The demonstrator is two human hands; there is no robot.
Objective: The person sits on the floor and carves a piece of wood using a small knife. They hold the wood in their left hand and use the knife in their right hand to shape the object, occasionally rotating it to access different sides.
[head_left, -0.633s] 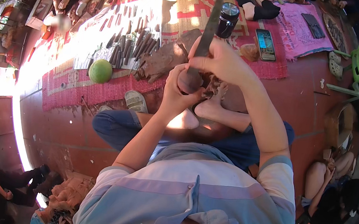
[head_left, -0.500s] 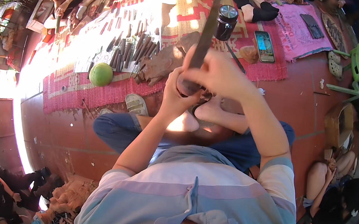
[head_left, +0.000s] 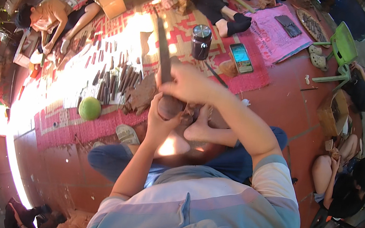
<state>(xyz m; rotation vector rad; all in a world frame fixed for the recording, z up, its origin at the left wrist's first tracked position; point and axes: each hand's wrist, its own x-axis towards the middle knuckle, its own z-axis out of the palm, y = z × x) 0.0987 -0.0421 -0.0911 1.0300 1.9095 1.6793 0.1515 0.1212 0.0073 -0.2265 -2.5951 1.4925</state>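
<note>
Nearer the wearer and left of the black flask (head_left: 200, 42), the left hand (head_left: 159, 118) is wrapped around a rounded brown piece (head_left: 170, 108). The right hand (head_left: 189, 83), blurred, is closed on the lower end of a long flat blade (head_left: 163, 46), which rises left of the flask, apart from it, tip leaning left; whether it touches the piece cannot be told. The woven mat's (head_left: 61, 127) near pink edge runs on the wearer's side of the flask, with red floor tiles (head_left: 280, 114) reaching rightward to a green plastic chair (head_left: 343, 45). Just right of the flask lies a smartphone (head_left: 241, 58); nearer the wearer, a thin dark tool (head_left: 216, 76). Dark-handled tools (head_left: 124, 78) crowd the left, a green round fruit (head_left: 90, 108) nearer. A co-worker's black-socked foot (head_left: 238, 25) rests beyond it, rightward.
</note>
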